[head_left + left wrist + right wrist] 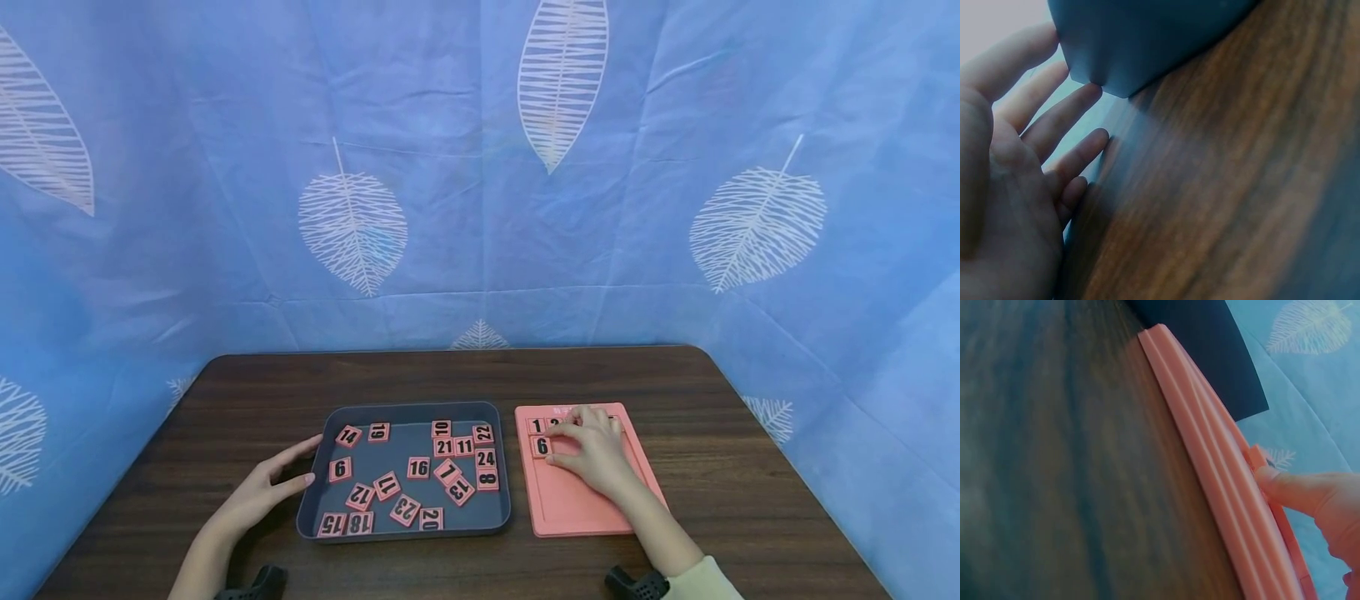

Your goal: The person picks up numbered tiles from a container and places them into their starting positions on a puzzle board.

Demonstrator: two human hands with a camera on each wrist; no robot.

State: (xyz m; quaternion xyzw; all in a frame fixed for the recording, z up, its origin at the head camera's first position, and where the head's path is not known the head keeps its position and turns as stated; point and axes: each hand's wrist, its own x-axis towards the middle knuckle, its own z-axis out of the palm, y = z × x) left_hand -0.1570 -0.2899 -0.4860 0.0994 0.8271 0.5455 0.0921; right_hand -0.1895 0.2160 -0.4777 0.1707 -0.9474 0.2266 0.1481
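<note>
My left hand (255,497) lies at the left side of a dark grey tray (411,534), its fingers extended. In the left wrist view, fingertips touch the tray's outer wall (1147,44). My right hand (597,454) is over the upper part of a pink number board (577,512). It pinches the square tile marked 6 (542,447), with a finger at the upper edge and the thumb at the lower. In the right wrist view the thumb (1291,487) meets a tile standing slightly above the board's rim. A tile marked 1 (536,426) sits just above; the fingers hide part of that top row.
Several loose pink number tiles lie in the tray at various angles, such as 16 (418,467), 14 (348,437) and 23 (405,510). Tray and board stand side by side on a dark wooden table (420,379). A blue leaf-patterned cloth (450,208) hangs behind.
</note>
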